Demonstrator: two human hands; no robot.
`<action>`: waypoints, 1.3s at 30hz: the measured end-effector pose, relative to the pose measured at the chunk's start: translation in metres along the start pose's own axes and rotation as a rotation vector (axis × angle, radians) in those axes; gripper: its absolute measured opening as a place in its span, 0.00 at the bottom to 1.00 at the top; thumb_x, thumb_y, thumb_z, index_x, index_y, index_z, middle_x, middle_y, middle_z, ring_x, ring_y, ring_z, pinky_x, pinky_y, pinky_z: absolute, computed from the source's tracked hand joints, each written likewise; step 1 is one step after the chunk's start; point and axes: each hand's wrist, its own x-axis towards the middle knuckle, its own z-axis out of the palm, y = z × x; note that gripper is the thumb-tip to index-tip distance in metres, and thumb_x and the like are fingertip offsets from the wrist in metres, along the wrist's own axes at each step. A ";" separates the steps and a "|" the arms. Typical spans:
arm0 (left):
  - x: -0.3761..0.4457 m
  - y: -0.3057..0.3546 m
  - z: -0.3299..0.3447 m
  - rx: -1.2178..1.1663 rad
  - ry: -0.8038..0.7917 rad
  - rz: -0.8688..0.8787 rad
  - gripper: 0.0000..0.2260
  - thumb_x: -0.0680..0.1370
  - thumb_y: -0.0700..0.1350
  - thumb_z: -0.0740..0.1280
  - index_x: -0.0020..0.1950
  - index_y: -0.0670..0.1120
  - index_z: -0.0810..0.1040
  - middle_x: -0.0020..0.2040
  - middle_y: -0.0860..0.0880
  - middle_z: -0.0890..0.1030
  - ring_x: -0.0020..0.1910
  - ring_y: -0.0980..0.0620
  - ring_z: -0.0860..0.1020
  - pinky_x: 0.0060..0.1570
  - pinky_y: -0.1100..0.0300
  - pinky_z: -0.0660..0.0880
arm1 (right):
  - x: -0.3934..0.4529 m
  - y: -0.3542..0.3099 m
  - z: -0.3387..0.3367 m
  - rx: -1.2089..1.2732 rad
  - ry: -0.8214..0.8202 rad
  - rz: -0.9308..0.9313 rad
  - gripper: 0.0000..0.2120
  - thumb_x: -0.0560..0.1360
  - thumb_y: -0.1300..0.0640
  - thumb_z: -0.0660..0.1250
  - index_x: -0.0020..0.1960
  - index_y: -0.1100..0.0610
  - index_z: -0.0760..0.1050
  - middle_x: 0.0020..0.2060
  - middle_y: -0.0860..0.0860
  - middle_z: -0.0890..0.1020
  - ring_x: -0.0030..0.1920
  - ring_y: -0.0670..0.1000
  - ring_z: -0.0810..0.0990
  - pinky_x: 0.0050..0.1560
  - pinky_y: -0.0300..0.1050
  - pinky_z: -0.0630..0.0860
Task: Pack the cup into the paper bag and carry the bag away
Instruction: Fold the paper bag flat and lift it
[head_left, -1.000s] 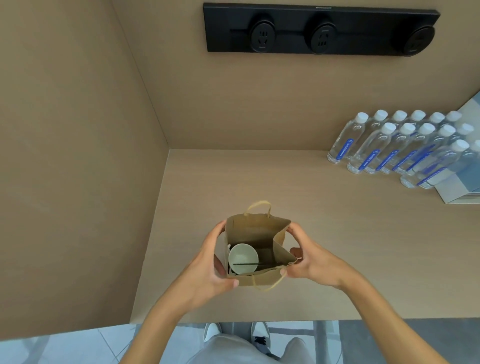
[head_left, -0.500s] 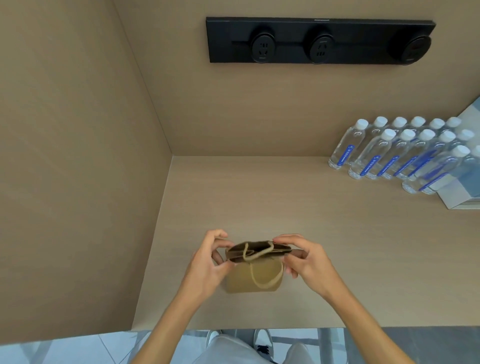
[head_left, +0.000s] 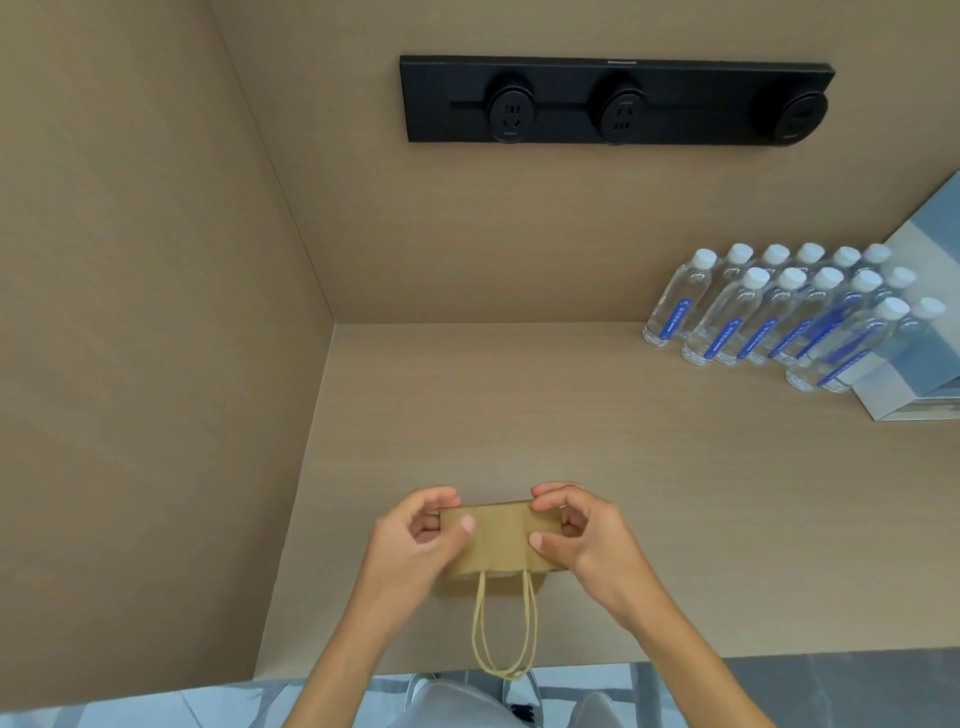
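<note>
A small brown paper bag (head_left: 500, 540) stands near the front edge of the beige counter (head_left: 649, 493). Its top is folded flat towards me, and its two paper handles (head_left: 503, 631) hang down over the counter's front edge. My left hand (head_left: 415, 540) pinches the folded top at its left end. My right hand (head_left: 582, 535) pinches it at the right end. The cup is hidden inside the bag.
Several water bottles (head_left: 779, 317) with blue labels stand at the back right, beside a white and blue box (head_left: 919, 374). A black socket strip (head_left: 615, 101) is mounted on the back wall. A side wall (head_left: 156, 338) closes the counter's left.
The bag was open with the white cup visible inside. Both hands pressed its mouth shut and folded the top over towards me; the handles now hang down in front.
</note>
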 end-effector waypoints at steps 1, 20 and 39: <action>-0.001 -0.001 0.003 0.019 -0.024 -0.020 0.16 0.68 0.36 0.76 0.50 0.52 0.82 0.46 0.51 0.85 0.41 0.60 0.81 0.41 0.67 0.78 | -0.001 0.001 0.001 -0.021 -0.003 -0.005 0.14 0.69 0.76 0.71 0.51 0.64 0.79 0.58 0.53 0.79 0.46 0.51 0.76 0.45 0.46 0.75; 0.026 -0.049 0.000 0.357 0.015 0.122 0.19 0.67 0.40 0.77 0.27 0.42 0.67 0.28 0.53 0.67 0.27 0.57 0.62 0.28 0.63 0.61 | 0.000 0.040 0.011 -0.127 0.196 -0.020 0.09 0.73 0.65 0.72 0.43 0.51 0.82 0.29 0.40 0.76 0.30 0.45 0.69 0.35 0.31 0.69; -0.010 0.028 0.144 0.211 -0.485 0.297 0.14 0.68 0.35 0.75 0.30 0.52 0.79 0.29 0.55 0.74 0.28 0.59 0.69 0.30 0.68 0.65 | -0.133 0.055 -0.101 0.087 0.748 -0.178 0.08 0.70 0.68 0.73 0.36 0.59 0.80 0.33 0.50 0.75 0.33 0.44 0.72 0.35 0.34 0.68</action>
